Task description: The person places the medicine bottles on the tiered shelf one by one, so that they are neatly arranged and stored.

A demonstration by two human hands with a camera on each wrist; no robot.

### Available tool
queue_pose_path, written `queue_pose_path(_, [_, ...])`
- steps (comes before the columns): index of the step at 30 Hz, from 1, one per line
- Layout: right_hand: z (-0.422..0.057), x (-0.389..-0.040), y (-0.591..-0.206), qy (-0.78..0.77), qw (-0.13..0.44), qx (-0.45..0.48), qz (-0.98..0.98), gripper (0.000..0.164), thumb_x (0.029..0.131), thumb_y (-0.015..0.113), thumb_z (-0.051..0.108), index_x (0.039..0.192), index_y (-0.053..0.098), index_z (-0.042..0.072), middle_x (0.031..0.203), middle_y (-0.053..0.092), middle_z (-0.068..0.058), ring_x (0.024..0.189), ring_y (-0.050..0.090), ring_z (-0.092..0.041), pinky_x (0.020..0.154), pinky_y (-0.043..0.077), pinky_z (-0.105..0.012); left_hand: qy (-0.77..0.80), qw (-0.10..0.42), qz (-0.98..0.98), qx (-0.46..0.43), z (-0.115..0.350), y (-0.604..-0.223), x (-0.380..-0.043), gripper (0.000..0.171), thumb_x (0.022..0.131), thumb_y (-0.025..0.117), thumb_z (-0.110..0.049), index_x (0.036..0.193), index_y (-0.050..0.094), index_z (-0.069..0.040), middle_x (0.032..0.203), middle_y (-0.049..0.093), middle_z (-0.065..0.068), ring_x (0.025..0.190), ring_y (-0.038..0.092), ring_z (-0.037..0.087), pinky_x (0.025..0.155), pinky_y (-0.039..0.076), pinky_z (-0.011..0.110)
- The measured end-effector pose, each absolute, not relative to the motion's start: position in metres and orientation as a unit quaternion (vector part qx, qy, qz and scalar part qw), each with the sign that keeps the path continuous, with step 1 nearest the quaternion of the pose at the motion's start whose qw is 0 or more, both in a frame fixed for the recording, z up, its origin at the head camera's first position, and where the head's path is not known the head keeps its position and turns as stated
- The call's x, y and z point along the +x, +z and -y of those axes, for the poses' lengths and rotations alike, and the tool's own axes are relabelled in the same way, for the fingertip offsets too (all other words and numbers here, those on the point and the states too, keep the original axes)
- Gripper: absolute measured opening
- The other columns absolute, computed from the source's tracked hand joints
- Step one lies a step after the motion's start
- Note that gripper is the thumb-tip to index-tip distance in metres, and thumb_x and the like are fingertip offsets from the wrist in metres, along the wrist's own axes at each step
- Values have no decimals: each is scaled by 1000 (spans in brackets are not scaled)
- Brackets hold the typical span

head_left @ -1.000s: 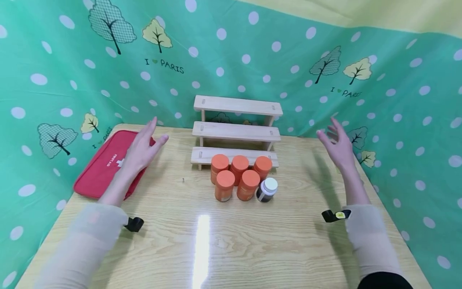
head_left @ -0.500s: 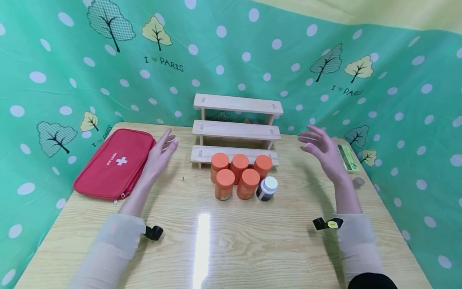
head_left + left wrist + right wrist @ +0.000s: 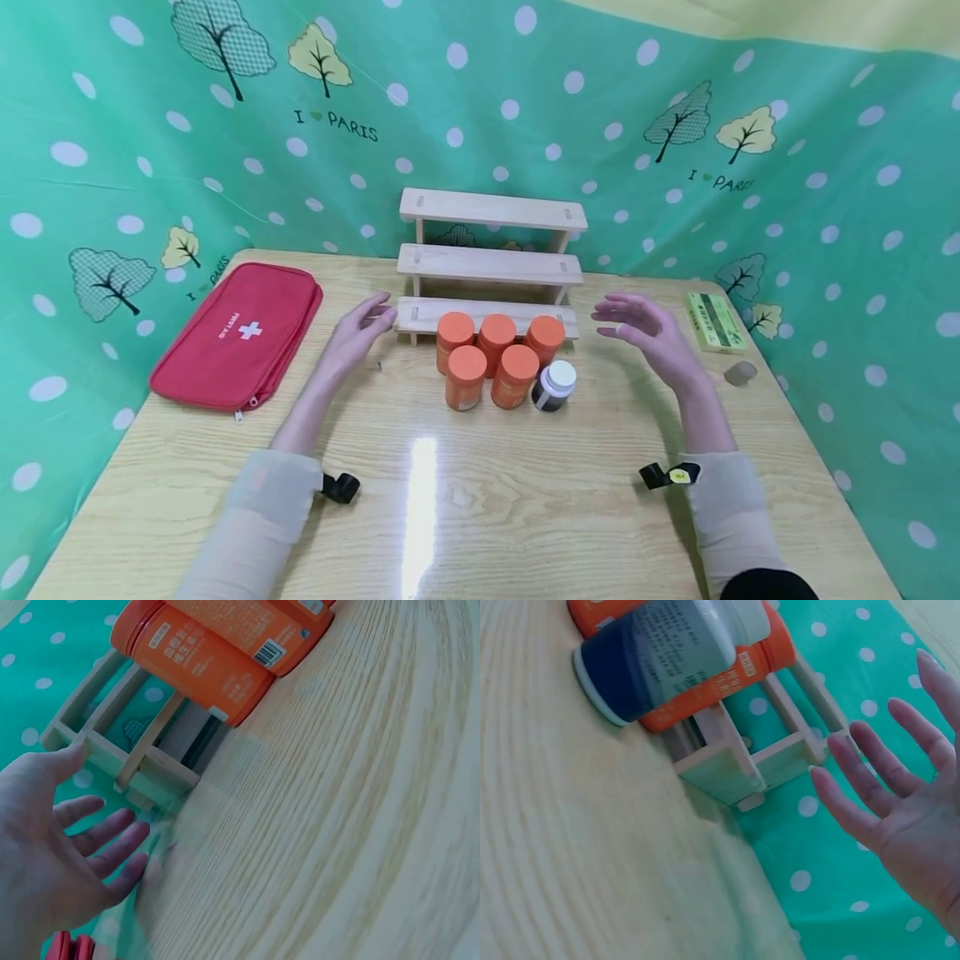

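My left hand hovers just left of the wooden three-step rack, holding nothing, its fingers spread in the left wrist view. On the rack's other side is my right hand, palm facing inward with fingers loosely extended and nothing in it. Between the hands, several orange bottles with orange lids stand clustered in front of the lowest step. Beside them at the front right is a dark bottle with a white cap; the right wrist view shows this dark blue bottle close up.
A red first aid pouch lies at the left of the wooden table. At the right edge are a green and yellow box and a small grey-brown round object. A green dotted curtain surrounds the table's back and sides.
Both hands have moved inward towards the rack, the left one from above the red pouch, the right one from the right side. The green box is now uncovered. The bottles stay put.
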State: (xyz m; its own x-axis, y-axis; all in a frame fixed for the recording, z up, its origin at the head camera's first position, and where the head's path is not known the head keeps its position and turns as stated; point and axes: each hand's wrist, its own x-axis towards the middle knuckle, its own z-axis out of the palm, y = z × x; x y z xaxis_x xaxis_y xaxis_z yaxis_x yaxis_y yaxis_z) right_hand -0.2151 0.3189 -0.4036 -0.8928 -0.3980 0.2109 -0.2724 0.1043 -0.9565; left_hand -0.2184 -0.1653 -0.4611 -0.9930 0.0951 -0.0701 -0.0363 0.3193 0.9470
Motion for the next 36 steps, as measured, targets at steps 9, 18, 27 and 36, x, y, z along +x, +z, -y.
queue_pose_path(9, [-312, -214, -412, -580, 121, -257, -764, 45, 99, 60, -2, 142, 50, -9, 140, 56, -32, 126, 64, -29, 103, 58, -35, 605, 72, -792, 12, 160, -467, -222, 71, 104, 58, -46, 163, 31, -17, 158, 47, 20, 144, 47, 38, 123, 37, 52])
queue_pose_path(18, [-308, -214, -417, -541, 196, -258, -776, 43, 96, 63, -6, 138, 58, -2, 140, 60, -26, 129, 59, -46, 105, 56, -44, 624, 85, -777, 17, 163, -471, -223, 68, 104, 58, -44, 161, 35, -14, 154, 49, 21, 142, 48, 37, 125, 35, 50])
queue_pose_path(27, [-303, -215, -426, -506, 221, -286, -783, 46, 94, 73, 3, 138, 61, 4, 141, 61, -19, 128, 63, -25, 107, 55, -43, 614, 121, -780, 17, 163, -472, -225, 73, 103, 60, -46, 160, 36, -9, 164, 39, 17, 154, 34, 34, 130, 26, 49])
queue_pose_path(36, [-298, -214, -427, -515, 235, -293, -771, 48, 90, 75, 1, 136, 61, 4, 139, 61, -18, 125, 63, -16, 106, 56, -34, 590, 99, -801, 21, 165, -474, -227, 65, 104, 59, -41, 156, 42, -6, 159, 45, 19, 150, 41, 36, 127, 32, 49])
